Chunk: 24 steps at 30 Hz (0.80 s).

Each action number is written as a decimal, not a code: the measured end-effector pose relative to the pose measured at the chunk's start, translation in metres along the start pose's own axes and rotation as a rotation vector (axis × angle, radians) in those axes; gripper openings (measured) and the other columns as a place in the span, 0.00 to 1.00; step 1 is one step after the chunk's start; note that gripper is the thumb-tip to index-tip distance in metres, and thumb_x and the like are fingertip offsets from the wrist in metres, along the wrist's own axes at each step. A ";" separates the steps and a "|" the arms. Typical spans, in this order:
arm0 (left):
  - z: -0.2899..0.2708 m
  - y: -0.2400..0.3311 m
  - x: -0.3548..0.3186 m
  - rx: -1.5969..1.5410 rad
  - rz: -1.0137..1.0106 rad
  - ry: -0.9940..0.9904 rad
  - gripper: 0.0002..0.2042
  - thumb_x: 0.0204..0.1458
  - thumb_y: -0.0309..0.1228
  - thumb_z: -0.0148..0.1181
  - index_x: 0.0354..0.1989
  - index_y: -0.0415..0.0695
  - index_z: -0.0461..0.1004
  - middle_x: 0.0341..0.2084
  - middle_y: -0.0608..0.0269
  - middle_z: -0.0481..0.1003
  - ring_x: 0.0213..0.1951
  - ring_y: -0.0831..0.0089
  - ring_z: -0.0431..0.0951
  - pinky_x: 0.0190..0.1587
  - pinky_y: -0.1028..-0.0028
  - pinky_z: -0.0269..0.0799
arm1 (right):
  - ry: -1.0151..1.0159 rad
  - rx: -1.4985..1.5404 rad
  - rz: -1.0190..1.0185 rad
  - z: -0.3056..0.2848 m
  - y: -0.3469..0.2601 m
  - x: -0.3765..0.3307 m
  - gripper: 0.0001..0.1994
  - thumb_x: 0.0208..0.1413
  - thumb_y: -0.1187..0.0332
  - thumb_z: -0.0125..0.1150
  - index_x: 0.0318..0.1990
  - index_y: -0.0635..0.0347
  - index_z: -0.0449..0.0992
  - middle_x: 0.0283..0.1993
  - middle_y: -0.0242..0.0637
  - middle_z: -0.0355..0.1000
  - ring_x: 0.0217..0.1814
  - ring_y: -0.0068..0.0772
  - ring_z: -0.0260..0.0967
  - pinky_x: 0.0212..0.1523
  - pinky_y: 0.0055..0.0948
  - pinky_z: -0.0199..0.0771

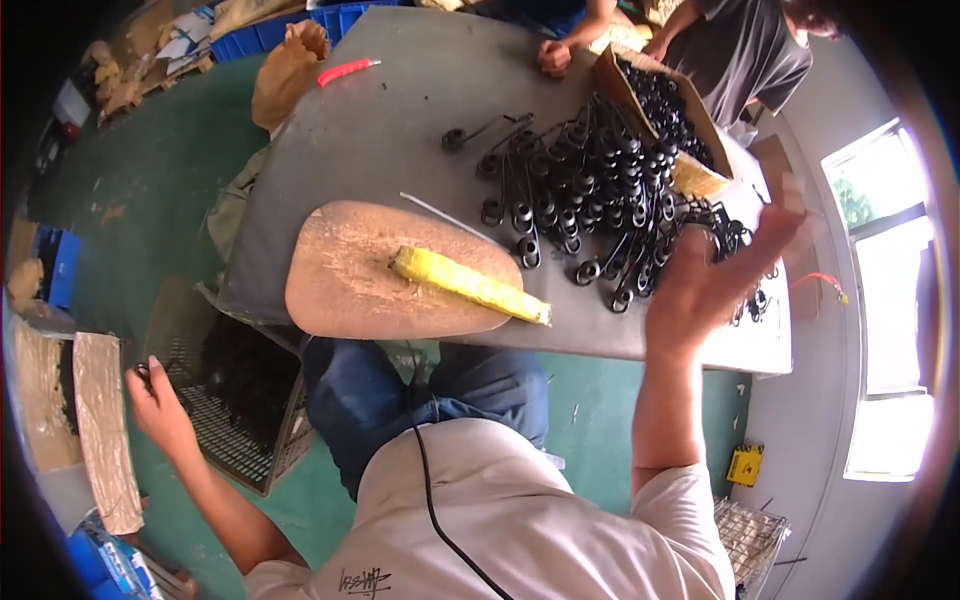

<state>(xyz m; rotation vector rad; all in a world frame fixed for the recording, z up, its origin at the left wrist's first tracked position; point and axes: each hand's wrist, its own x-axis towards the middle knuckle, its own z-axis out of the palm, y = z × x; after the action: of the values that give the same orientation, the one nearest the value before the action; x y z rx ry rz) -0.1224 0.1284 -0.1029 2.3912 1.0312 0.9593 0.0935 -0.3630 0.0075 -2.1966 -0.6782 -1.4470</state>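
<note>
Black parts lie near the right hand, far from the left hand

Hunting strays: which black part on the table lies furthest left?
The black part at the upper left of the heap; its round end lies left of all others.

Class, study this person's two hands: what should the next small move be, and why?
Probably lower the right hand and take one piece off the black pile: that hand, though blurred, looks open and empty at the pile's edge, while the left hand is away by the crate.
</note>
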 end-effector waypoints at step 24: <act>0.275 0.260 -0.021 -0.640 0.654 -0.514 0.19 0.55 0.29 0.63 0.55 0.43 0.72 0.51 0.55 0.74 0.50 0.62 0.78 0.52 0.66 0.74 | -0.861 0.359 -0.184 0.059 0.009 -0.149 0.26 0.51 0.59 0.67 0.58 0.55 0.73 0.57 0.43 0.71 0.63 0.45 0.66 0.65 0.49 0.61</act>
<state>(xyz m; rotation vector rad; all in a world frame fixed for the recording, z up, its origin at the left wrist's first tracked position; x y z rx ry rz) 0.1907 -0.0767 -0.1605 2.2140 -0.2453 0.6448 0.0907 -0.3606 -0.1533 -2.4354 -1.3147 -0.3164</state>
